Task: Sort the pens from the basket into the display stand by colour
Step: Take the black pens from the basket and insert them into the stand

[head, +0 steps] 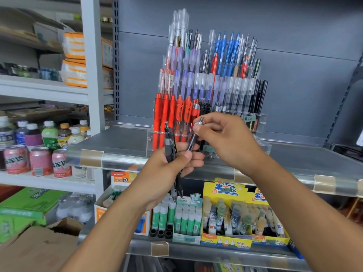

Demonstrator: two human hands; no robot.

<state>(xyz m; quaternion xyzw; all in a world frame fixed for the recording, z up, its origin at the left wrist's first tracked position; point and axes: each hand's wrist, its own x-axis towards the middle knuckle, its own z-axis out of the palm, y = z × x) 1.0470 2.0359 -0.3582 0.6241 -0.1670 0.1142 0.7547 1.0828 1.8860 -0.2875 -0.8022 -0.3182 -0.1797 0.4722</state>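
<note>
A tiered clear acrylic display stand (253, 132) is seen on a grey metal shelf (121, 140), and everything else is placed relative to it. Its front-left row is filled with red retractable pens (167, 114), its middle rows with capped purple and blue pens (188, 83), its upper right with blue click pens (227, 52), and its right side with black pens (259, 95). Small green price labels (249, 118) are fixed to the stand's front edges.

Directly in front of the stand's lower left tier, a bundle of dark grey and black pens (170, 148) is gripped in the left hand (172, 165), fingers curled round the barrels; the click ends point up towards the red row and the tips hang below the fist. Just right of that, before the stand's centre, a single slim black pen (194, 134) is pinched near its silver band between the thumb and fingers of the right hand (224, 140); the pen is tilted, its lower end touching or almost touching the left thumb, and it cannot be told which.

Below the stand, on the next shelf down, green-and-white glue sticks (184, 218) and yellow glue-stick boxes (225, 213) are stocked. Well to the stand's left, pink drink cans (39, 160) and bottled drinks (50, 134) are lined on white shelving. The basket is not in view
</note>
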